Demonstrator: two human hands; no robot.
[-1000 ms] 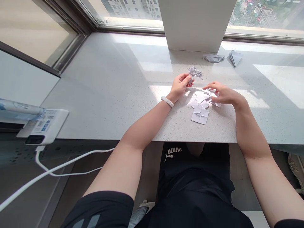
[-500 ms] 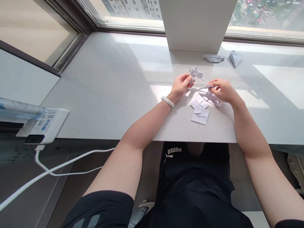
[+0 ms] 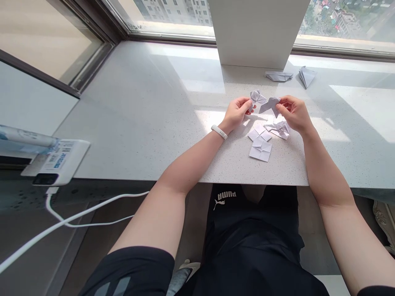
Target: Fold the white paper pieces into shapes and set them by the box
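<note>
I see L hand (image 3: 237,114) pinching a folded paper piece (image 3: 257,97), R hand (image 3: 293,113) pinching a second paper piece (image 3: 269,105), hands near but apart, over a speckled counter (image 3: 154,107). Folded squares (image 3: 260,144) lie just below them on it, approx. centre.

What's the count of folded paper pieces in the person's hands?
2: one folded paper piece pinched in the left hand, and a second folded paper piece pinched in the right hand.
</note>
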